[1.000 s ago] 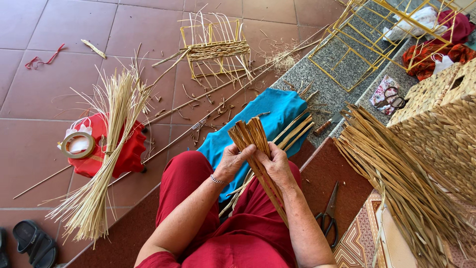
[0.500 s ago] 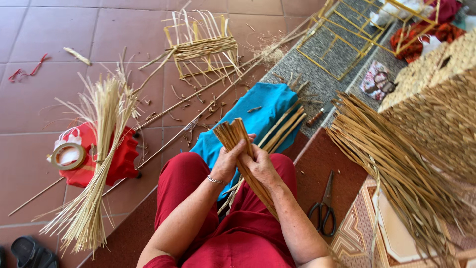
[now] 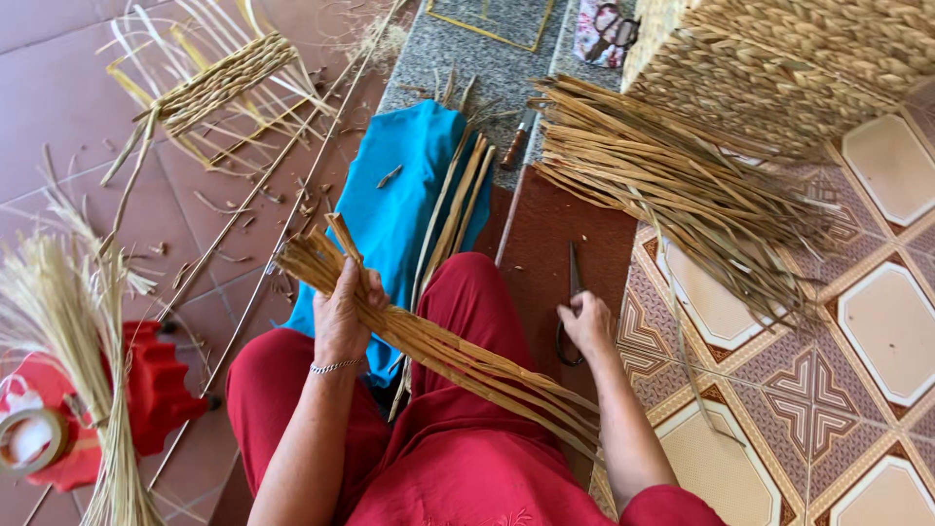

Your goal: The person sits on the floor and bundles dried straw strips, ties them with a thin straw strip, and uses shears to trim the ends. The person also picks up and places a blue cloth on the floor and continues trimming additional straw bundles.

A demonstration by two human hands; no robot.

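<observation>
My left hand [image 3: 346, 312] grips a bundle of flat tan reed strips [image 3: 438, 346] that slants across my lap, its cut ends up near the blue cloth [image 3: 404, 185]. My right hand [image 3: 587, 326] rests on the floor to the right, its fingers on the dark handles of a pair of scissors [image 3: 572, 292] lying on the brown floor strip. I sit in red trousers [image 3: 458, 448], and a thin bracelet circles my left wrist.
A large pile of dried reed strips [image 3: 672, 185] lies right of the scissors, below a woven basket [image 3: 799, 58]. A partly woven frame [image 3: 214, 83] lies far left. A pale straw sheaf [image 3: 83, 341], a red stool [image 3: 146, 390] and a tape roll [image 3: 29, 438] are at left.
My right hand has let go of the reed bundle and moved right, down onto the scissors. The left hand now holds the bundle alone. The view has shifted rightwards.
</observation>
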